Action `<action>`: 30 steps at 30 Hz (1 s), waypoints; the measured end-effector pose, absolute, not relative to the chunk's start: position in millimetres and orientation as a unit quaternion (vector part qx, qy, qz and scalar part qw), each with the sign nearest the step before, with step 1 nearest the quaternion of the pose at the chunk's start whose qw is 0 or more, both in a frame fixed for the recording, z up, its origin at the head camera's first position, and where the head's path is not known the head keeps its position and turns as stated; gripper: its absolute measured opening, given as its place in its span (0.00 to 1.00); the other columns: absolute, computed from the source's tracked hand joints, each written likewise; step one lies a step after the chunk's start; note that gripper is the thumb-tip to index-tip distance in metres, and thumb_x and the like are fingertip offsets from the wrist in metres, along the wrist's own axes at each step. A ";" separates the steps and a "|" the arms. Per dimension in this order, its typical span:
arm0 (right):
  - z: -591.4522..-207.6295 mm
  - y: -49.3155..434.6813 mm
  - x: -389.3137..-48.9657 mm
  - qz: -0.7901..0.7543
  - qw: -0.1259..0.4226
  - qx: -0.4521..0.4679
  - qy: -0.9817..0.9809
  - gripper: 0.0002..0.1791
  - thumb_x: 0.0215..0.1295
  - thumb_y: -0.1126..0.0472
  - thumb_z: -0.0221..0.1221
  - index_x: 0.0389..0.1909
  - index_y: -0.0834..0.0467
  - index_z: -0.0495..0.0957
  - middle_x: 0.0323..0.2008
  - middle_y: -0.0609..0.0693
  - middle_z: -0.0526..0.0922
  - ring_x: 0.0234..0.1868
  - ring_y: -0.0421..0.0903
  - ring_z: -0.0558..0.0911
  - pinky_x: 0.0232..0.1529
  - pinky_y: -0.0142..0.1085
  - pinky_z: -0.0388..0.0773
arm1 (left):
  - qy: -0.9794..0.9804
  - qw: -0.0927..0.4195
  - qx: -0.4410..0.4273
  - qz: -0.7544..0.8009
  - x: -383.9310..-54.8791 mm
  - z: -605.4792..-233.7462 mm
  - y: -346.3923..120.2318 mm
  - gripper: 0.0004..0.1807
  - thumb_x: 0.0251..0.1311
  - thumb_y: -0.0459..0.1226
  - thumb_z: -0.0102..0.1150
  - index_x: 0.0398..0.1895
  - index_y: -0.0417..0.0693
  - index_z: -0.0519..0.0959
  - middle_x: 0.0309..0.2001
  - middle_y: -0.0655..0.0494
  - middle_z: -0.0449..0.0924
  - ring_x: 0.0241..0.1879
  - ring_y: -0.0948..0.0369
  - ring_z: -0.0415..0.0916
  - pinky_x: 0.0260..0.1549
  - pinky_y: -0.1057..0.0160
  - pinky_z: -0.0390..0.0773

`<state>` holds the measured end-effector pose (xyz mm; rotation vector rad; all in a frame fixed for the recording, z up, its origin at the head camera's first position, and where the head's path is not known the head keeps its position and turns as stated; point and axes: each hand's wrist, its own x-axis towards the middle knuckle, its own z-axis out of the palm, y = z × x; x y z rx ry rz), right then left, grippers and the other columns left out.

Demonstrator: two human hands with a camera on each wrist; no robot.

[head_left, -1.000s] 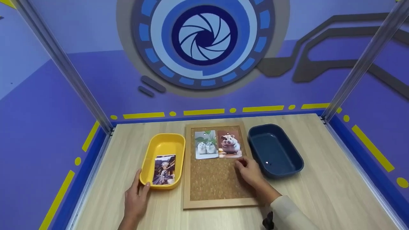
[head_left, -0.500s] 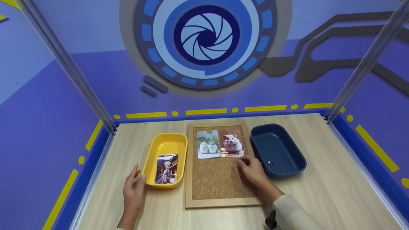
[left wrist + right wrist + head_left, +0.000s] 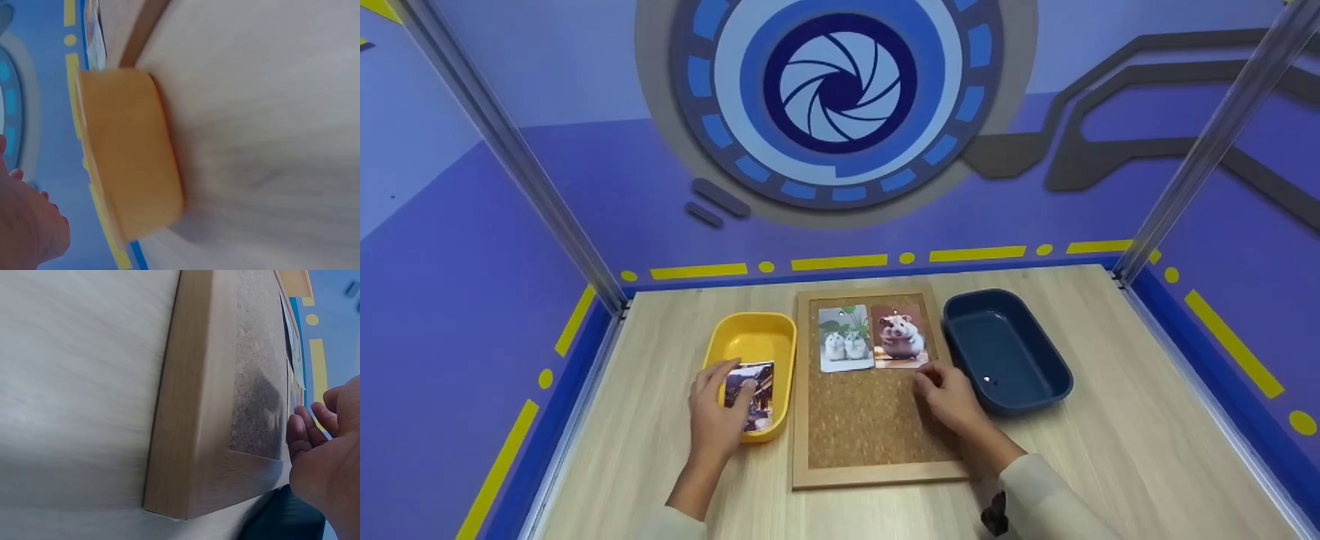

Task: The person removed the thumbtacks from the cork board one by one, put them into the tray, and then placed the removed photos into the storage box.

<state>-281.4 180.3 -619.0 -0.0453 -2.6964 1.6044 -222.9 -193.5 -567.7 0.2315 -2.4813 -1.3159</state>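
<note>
My left hand (image 3: 718,412) reaches over the yellow tray (image 3: 760,328). Its thumb lies across the top photo card (image 3: 761,397) inside, and its fingers extend along the card's left side. The hand partly hides the figure printed on that card. My right hand (image 3: 952,401) hovers over the right side of the corkboard (image 3: 866,427), thumb and forefinger close together at the lower corner of the single-hamster photo (image 3: 901,337). Its other fingers hang loosely curled, and nothing shows in them. Beside that photo is a two-hamster photo (image 3: 846,341); both are pinned near the top.
A dark blue tray (image 3: 1054,375) stands to the right of the corkboard, a small shiny pin (image 3: 987,380) in it. The wooden table (image 3: 1140,450) is bounded by purple panels and metal posts (image 3: 1200,150).
My left hand lets go of the yellow tray's rim, moves off to its left, then comes in over the photo card. The right hand stays nearly still by the hamster photo.
</note>
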 end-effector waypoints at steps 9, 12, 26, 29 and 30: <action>-616.7 180.4 -283.7 0.518 0.007 -0.019 -0.855 0.10 0.71 0.61 0.57 0.48 0.60 0.81 0.39 0.54 0.83 0.41 0.45 0.78 0.42 0.35 0.76 | -0.870 0.146 -0.003 -0.471 -224.7 -562.6 -141.1 0.17 0.63 0.41 0.64 0.55 0.56 0.81 0.60 0.54 0.75 0.65 0.55 0.71 0.67 0.50 0.71; -616.9 180.0 -284.2 0.524 0.010 -0.025 -0.851 0.11 0.71 0.62 0.57 0.50 0.60 0.80 0.40 0.53 0.83 0.42 0.46 0.78 0.44 0.35 0.76 | -0.870 0.135 -0.010 -0.474 -222.3 -562.3 -126.7 0.16 0.63 0.40 0.64 0.54 0.54 0.81 0.59 0.55 0.76 0.64 0.54 0.72 0.67 0.48 0.71; -617.5 176.7 -287.5 0.511 0.027 -0.008 -0.859 0.10 0.69 0.62 0.60 0.48 0.60 0.82 0.40 0.52 0.84 0.42 0.46 0.80 0.45 0.36 0.77 | -0.892 0.167 -0.031 -0.420 -241.3 -584.9 -59.2 0.08 0.60 0.37 0.63 0.41 0.47 0.85 0.43 0.52 0.83 0.46 0.52 0.81 0.50 0.52 0.79; -618.3 175.5 -288.2 0.513 0.021 -0.011 -0.858 0.11 0.69 0.61 0.60 0.48 0.60 0.82 0.40 0.52 0.84 0.42 0.45 0.80 0.45 0.36 0.77 | -0.903 0.139 -0.040 -0.404 -253.8 -595.7 -47.8 0.11 0.59 0.36 0.62 0.44 0.43 0.84 0.45 0.49 0.82 0.47 0.50 0.81 0.49 0.51 0.79; -618.3 174.7 -288.7 0.515 0.021 -0.014 -0.857 0.11 0.69 0.61 0.60 0.48 0.60 0.82 0.40 0.52 0.84 0.43 0.45 0.80 0.45 0.36 0.77 | -0.906 0.125 -0.044 -0.402 -258.9 -599.4 -44.5 0.13 0.60 0.36 0.61 0.46 0.42 0.83 0.46 0.48 0.81 0.48 0.49 0.80 0.51 0.50 0.79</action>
